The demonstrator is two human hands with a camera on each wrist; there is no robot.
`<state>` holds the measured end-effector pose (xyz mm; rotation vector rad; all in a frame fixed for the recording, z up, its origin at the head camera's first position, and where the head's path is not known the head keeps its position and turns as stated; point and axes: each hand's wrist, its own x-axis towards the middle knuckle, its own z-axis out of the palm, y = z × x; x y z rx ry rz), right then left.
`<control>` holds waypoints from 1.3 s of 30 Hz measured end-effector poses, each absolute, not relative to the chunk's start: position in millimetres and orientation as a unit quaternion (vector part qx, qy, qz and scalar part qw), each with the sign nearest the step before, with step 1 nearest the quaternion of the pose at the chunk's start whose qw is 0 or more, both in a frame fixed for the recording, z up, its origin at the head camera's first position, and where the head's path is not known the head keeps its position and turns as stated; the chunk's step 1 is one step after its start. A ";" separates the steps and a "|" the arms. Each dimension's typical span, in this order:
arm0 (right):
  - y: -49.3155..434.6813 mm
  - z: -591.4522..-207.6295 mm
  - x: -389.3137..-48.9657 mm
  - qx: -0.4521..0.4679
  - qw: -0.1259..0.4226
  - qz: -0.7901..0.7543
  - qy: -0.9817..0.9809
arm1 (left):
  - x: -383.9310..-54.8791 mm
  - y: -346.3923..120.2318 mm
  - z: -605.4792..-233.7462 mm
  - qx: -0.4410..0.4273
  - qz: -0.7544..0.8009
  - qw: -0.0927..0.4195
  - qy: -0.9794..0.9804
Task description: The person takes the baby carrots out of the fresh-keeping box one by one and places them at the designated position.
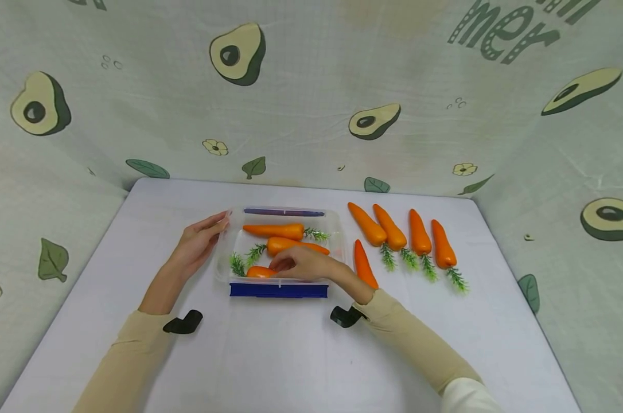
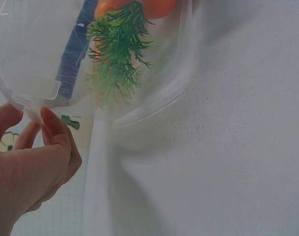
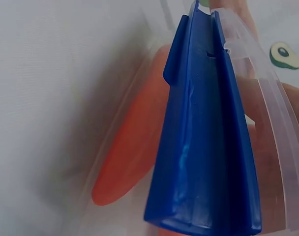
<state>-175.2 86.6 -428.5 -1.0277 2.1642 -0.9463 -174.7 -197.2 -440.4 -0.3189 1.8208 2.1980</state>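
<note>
A clear plastic box (image 1: pixel 337 223) with blue latches (image 1: pixel 279 290) on its near and far sides sits on the white-covered bench (image 1: pixel 270 355). Three toy carrots lie inside: a far carrot (image 1: pixel 274 230), leaves right, and a middle carrot (image 1: pixel 285 246) and near carrot (image 1: pixel 260 272), leaves left. The right hand (image 1: pixel 306 264) reaches in, fingers bent at the near carrot; whether they grip it, I cannot tell. The left hand (image 1: pixel 197 244) pinches the rim's left end. Right of the box lie five loose carrots (image 1: pixel 419 232), before avocado-print cloth (image 1: pixel 301 115).
</note>
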 end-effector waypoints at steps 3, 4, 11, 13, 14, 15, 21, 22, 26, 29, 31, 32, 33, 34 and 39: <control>86.5 -429.2 -176.9 -0.386 0.292 -0.347 0.803 | -174.3 -196.9 -441.0 -0.108 0.756 0.136 0.631; 86.6 -429.5 -177.5 -0.388 0.294 -0.344 0.803 | -174.1 -196.8 -441.2 -0.109 0.756 0.136 0.631; 87.5 -430.7 -178.1 -0.388 0.297 -0.335 0.806 | -172.2 -196.4 -443.3 -0.112 0.746 0.142 0.641; 88.4 -430.3 -177.4 -0.379 0.300 -0.338 0.808 | -171.9 -196.1 -443.7 -0.111 0.747 0.142 0.639; 89.1 -429.9 -177.0 -0.375 0.300 -0.340 0.809 | -171.8 -196.0 -443.8 -0.111 0.749 0.142 0.638; 89.8 -429.2 -176.6 -0.375 0.295 -0.340 0.810 | -171.8 -196.0 -444.0 -0.109 0.748 0.142 0.639; 96.2 -421.5 -172.4 -0.382 0.248 -0.344 0.821 | -172.0 -196.4 -442.6 -0.112 0.749 0.141 0.637; 97.4 -419.8 -171.4 -0.381 0.243 -0.351 0.820 | -172.0 -196.5 -442.1 -0.114 0.750 0.141 0.636; 102.6 -413.8 -168.1 -0.376 0.226 -0.367 0.820 | -171.9 -196.6 -440.6 -0.114 0.753 0.140 0.633; 106.6 -408.9 -166.9 -0.370 0.214 -0.370 0.825 | -172.1 -196.4 -440.0 -0.114 0.754 0.139 0.632; 109.2 -405.8 -166.7 -0.367 0.202 -0.371 0.829 | -172.1 -196.6 -439.8 -0.113 0.749 0.139 0.638; 110.5 -404.3 -166.6 -0.365 0.196 -0.373 0.830 | -172.1 -197.0 -439.8 -0.113 0.749 0.140 0.637; 111.7 -402.4 -166.4 -0.364 0.190 -0.376 0.831 | -172.1 -197.4 -439.9 -0.114 0.750 0.140 0.636; 113.0 -400.7 -166.4 -0.362 0.181 -0.375 0.834 | -171.9 -197.5 -439.6 -0.113 0.747 0.140 0.640; 119.1 -391.2 -166.5 -0.350 0.149 -0.378 0.844 | -171.7 -198.5 -439.2 -0.112 0.743 0.137 0.645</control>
